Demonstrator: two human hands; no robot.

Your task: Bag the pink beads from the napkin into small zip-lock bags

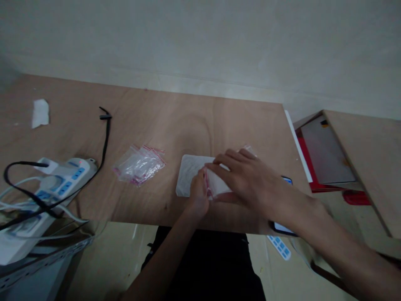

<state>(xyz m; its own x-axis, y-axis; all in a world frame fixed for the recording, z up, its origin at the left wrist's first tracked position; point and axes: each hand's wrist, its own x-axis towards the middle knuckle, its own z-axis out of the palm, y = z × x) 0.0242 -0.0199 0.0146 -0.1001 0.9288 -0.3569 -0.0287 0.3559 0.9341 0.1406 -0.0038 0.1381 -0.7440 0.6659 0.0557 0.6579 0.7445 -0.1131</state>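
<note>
A clear plastic zip bag (216, 184) with a pinkish-red edge and something whitish in it is held between my two hands, just above the table. My left hand (199, 193) is closed on the bag's left edge. From the right, my right hand (246, 175) grips the bag, thumb below and fingers over the top. Partly beneath my hands lies a whitish, see-through rectangular piece (187, 173) with rounded corners. A heap of clear zip bags (142, 164) with red strips rests to the left. Behind my right hand, more clear plastic (249, 149) peeks out.
A white power strip (73, 173) with plugs and cables stands at the left, and a black cable (106, 142) runs onto the wooden table (175, 113). White paper (40, 113) lies far left. A phone (283, 228) is partly under my right forearm. Another power strip (280, 246) is on the floor.
</note>
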